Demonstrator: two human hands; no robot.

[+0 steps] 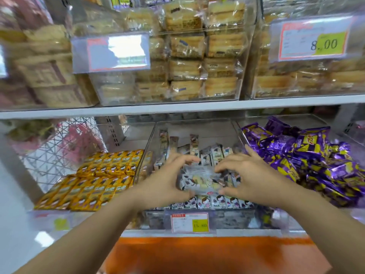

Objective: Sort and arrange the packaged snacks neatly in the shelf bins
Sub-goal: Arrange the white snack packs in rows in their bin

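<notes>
1. The left hand (pixel 167 179) and the right hand (pixel 249 175) both reach into the middle bin (pixel 233 218) on the lower shelf (pixel 158 233).
2. Between them they hold a grey-and-white packet (pixel 201 179) just above the bin's contents, near its front wall.
3. The left hand grips the packet's left end and the right hand its right end. The fingers curl over the far edge and the thumbs sit at the near edge.
4. Under and behind the packet lie more grey-and-white snacks (pixel 209 154). Some stand upright toward the back of the bin, and a row lines the front wall.
5. In the bin to the left, yellow packets (pixel 98 178) lie in flat, even rows.
6. In the bin to the right, purple packets (pixel 308 155) are heaped loosely above the rim.
7. A price label (pixel 190 222) reading 15.80 hangs on the front of the middle bin.
8. On the upper shelf (pixel 177 110), clear bins hold stacked, wrapped bread slices (pixel 187 66). The bin at the right end carries a tag (pixel 312 42) marked 8.00.
</notes>
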